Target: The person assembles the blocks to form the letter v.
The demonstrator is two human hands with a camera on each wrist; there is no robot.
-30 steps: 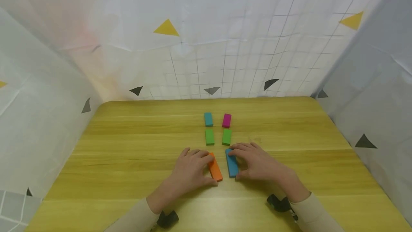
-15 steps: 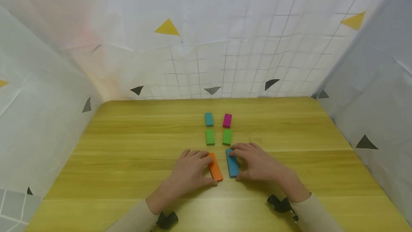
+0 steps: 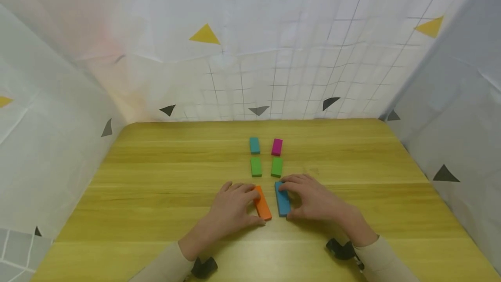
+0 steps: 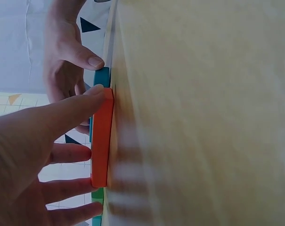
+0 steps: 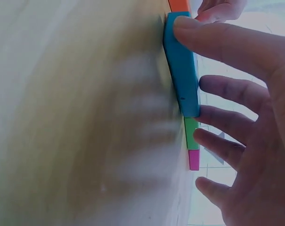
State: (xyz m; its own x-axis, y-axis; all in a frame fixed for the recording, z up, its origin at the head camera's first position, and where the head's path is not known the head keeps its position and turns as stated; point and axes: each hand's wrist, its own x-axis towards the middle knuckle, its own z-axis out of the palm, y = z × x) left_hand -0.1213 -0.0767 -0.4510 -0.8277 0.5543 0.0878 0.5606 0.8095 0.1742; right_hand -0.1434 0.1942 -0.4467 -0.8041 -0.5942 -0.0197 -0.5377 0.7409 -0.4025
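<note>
On the wooden table, an orange block (image 3: 262, 203) lies flat, slightly slanted. My left hand (image 3: 232, 208) holds it lengthwise: in the left wrist view the thumb is on the near end of the orange block (image 4: 102, 136), one finger touches its top and another reaches its far end. Just to the right lies a blue block (image 3: 282, 199). My right hand (image 3: 317, 197) grips that one the same way, with the thumb on the near end of the blue block (image 5: 182, 66) and fingers at its top and far end. A narrow gap separates the two blocks.
Beyond the held blocks stand two short columns: a green block (image 3: 256, 167) with a teal block (image 3: 255, 146) behind it, and another green block (image 3: 276, 167) with a magenta block (image 3: 277, 147) behind it. White sheeting (image 3: 242, 68) rises at the table's back and sides.
</note>
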